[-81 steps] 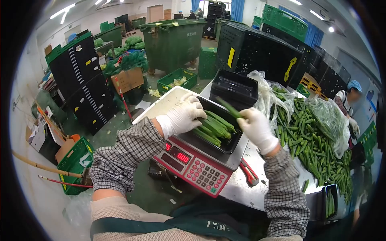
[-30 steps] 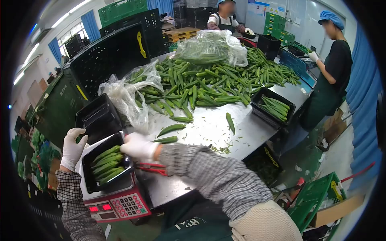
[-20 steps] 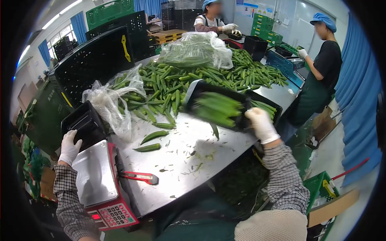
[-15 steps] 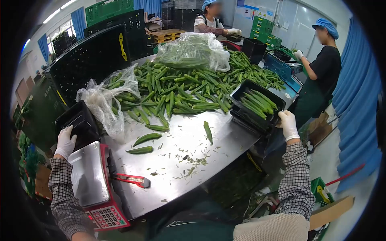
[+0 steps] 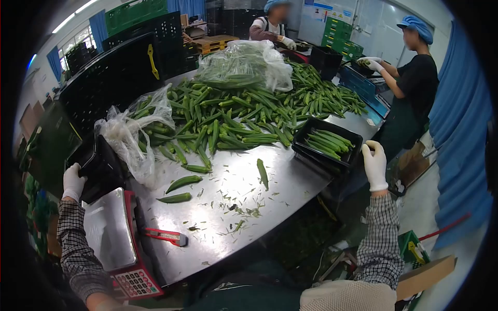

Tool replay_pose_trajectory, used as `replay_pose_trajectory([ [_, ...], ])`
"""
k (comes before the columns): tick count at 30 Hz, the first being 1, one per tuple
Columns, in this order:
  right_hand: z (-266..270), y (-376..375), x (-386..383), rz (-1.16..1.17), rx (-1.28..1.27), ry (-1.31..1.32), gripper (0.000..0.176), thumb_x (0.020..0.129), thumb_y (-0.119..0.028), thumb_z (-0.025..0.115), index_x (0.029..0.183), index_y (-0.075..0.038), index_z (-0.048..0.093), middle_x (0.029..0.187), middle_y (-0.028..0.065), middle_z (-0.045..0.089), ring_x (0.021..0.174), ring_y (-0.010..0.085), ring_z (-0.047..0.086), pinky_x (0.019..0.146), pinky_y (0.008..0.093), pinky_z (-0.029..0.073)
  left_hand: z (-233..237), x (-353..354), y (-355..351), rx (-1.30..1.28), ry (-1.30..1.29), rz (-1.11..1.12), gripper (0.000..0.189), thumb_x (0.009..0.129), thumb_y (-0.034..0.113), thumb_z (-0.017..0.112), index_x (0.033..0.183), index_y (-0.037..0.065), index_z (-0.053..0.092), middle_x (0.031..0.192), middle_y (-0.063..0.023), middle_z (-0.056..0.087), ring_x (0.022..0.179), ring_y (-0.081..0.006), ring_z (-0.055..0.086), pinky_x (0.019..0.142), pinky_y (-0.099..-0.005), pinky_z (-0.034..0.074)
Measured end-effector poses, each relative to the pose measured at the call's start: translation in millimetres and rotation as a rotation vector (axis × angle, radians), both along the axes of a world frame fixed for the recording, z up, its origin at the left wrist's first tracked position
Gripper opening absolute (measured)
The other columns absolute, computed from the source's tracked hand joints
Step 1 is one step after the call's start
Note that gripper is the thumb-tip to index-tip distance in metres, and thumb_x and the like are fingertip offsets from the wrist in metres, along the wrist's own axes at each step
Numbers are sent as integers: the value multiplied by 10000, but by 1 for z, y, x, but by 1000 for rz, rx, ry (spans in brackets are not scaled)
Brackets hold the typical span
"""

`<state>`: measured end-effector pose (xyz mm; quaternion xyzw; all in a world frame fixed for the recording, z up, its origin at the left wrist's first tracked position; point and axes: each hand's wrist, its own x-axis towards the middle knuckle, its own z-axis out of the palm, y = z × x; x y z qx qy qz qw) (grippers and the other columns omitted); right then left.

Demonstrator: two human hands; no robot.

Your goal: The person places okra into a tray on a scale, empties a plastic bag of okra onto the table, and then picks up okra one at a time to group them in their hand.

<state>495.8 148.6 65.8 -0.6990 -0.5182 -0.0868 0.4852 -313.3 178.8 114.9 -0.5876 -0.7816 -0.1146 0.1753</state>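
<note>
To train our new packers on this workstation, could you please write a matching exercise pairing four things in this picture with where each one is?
Things:
1. left hand
2. right hand
3. red cutter
4. filled okra tray

Places:
A. on the steel table, beside the scale
B. at the table's right edge
C. on the stack of empty black trays
D. in the air just right of the filled tray, holding nothing

Pairs: 1-C, 2-D, 3-A, 4-B

Left hand (image 5: 72,181), right hand (image 5: 374,166) white-gloved; sleeves (image 5: 381,233) checked; okra (image 5: 233,114) green; tray (image 5: 317,159) black; scale (image 5: 106,230) red.
</note>
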Motion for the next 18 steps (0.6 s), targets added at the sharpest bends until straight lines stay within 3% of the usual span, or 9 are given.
replay_pose_trajectory([
  [2, 5, -14, -33, 216, 4, 119, 180, 830, -125, 616, 940, 17, 605, 851, 91, 605, 710, 125, 565, 644, 255, 457, -6, -34, 2, 175, -65, -200, 230, 651, -19, 662, 842, 10, 536, 816, -171, 571, 798, -350, 559, 718, -391, 449],
  [3, 3, -16, -50, 349, -1, 184, 167, 825, -102, 617, 939, 18, 604, 850, 97, 606, 710, 119, 564, 648, 256, 460, 8, -5, -16, 350, -47, -363, 189, 702, -23, 621, 881, -2, 566, 851, -184, 581, 837, -353, 564, 743, -384, 452],
  [5, -5, -20, -91, 594, -160, 92, 182, 810, -82, 629, 960, 18, 604, 835, 93, 611, 733, 111, 573, 678, 247, 468, 23, 12, -41, 404, -6, -387, 202, 752, 19, 605, 951, -12, 596, 928, -195, 599, 899, -362, 567, 793, -388, 451],
  [7, -26, -15, -112, 601, -488, 116, 235, 803, -107, 638, 996, 21, 601, 857, 116, 629, 757, 144, 598, 717, 255, 478, 34, 42, -76, 333, 62, -389, 239, 688, 25, 639, 922, -4, 602, 854, -181, 585, 829, -365, 559, 737, -408, 447],
  [10, -92, 18, -90, 586, -488, 26, 357, 792, -162, 639, 1076, 45, 583, 988, 200, 635, 845, 262, 630, 780, 329, 490, 25, 82, -129, 159, 26, -518, 199, 621, 9, 641, 816, 41, 614, 771, -138, 578, 767, -338, 543, 699, -415, 435],
  [11, -102, 26, -80, 534, -477, -166, 398, 799, -168, 626, 1122, 55, 562, 1022, 216, 623, 912, 283, 623, 817, 341, 482, 20, 100, -153, 32, 32, -404, 191, 615, 33, 661, 798, 54, 613, 758, -130, 576, 766, -331, 544, 710, -417, 438],
  [15, -106, 47, -67, 432, -545, 64, 476, 817, -144, 609, 1225, 64, 483, 1088, 232, 604, 975, 263, 607, 858, 324, 468, -27, 107, -199, -216, -79, -310, 267, 611, 120, 726, 841, 65, 602, 790, -98, 577, 794, -311, 546, 745, -409, 436],
  [18, -127, 79, -35, 401, -491, 125, 495, 817, -136, 602, 1247, 62, 460, 1118, 241, 588, 1025, 290, 589, 898, 337, 449, 0, 128, -199, -189, -180, -316, 403, 590, 187, 766, 934, 62, 595, 892, -97, 579, 862, -301, 544, 787, -397, 438],
])
